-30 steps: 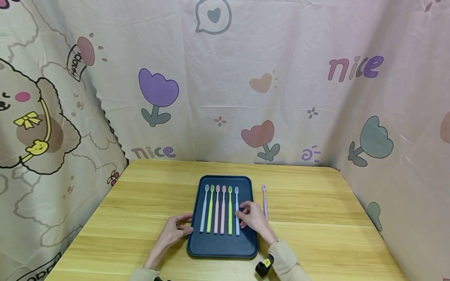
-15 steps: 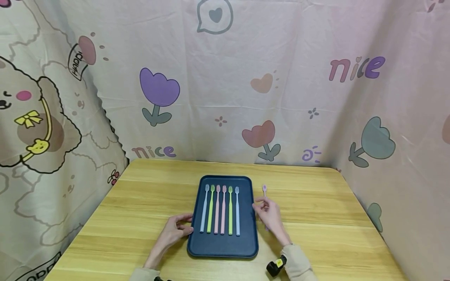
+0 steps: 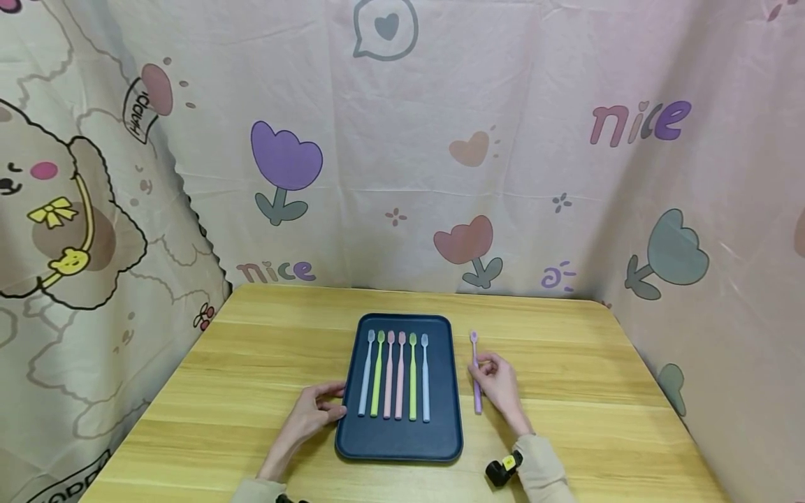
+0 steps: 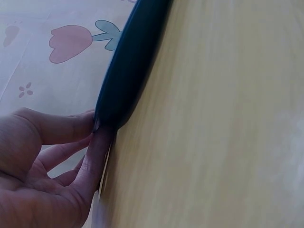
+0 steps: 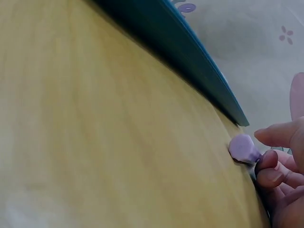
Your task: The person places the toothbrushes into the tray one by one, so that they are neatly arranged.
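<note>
A dark blue tray (image 3: 399,447) carries a row of several toothbrushes in pale blue, green and pink. My left hand (image 3: 314,412) holds the tray's left edge, thumb and finger meeting at the rim in the left wrist view. To the right of the tray, a purple toothbrush (image 3: 478,402) lies on the table with its bristle end pointing away. My right hand (image 3: 499,384) has its thumb and fingers around that handle, hiding its middle. In the right wrist view, the purple handle's end (image 5: 243,148) shows beside the curled fingertips (image 5: 270,176).
The wooden table (image 3: 270,335) extends around the tray on every side. A patterned cloth (image 3: 377,140) hangs behind the table and along both sides. A small black device (image 3: 503,469) sits on the right wrist.
My right hand has left the rightmost pale blue toothbrush on the tray and moved right to the purple one. My left hand and the tray have stayed in place.
</note>
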{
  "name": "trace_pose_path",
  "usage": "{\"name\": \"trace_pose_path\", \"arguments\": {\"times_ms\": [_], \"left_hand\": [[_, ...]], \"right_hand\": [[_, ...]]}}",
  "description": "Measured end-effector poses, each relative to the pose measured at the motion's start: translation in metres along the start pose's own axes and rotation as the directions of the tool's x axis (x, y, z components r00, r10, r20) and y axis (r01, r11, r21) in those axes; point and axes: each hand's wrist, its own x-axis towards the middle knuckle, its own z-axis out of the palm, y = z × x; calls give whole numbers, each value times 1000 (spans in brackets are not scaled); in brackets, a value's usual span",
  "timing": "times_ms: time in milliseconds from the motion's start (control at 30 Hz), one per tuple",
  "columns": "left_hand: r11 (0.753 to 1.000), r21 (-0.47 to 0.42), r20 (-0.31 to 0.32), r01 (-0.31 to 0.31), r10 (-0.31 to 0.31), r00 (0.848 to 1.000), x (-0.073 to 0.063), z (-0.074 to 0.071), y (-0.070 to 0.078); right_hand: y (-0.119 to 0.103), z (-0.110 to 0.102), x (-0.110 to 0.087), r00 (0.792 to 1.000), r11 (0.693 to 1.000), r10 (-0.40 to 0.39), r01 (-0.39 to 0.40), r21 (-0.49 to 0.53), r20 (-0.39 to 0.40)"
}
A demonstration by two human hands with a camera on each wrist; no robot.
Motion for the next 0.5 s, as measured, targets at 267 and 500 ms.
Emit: {"name": "trace_pose_path", "arguments": {"times_ms": [267,500], "left_hand": [[1000,-2,0,5,-5,1000,-1,0,0],[1000,-7,3,5,-5,1000,0,-1,-1]], "right_hand": [[3,-4,-1,998,998,58,-58,8,17],[3,-5,-1,997,997,79,-79,-8,18]]}}
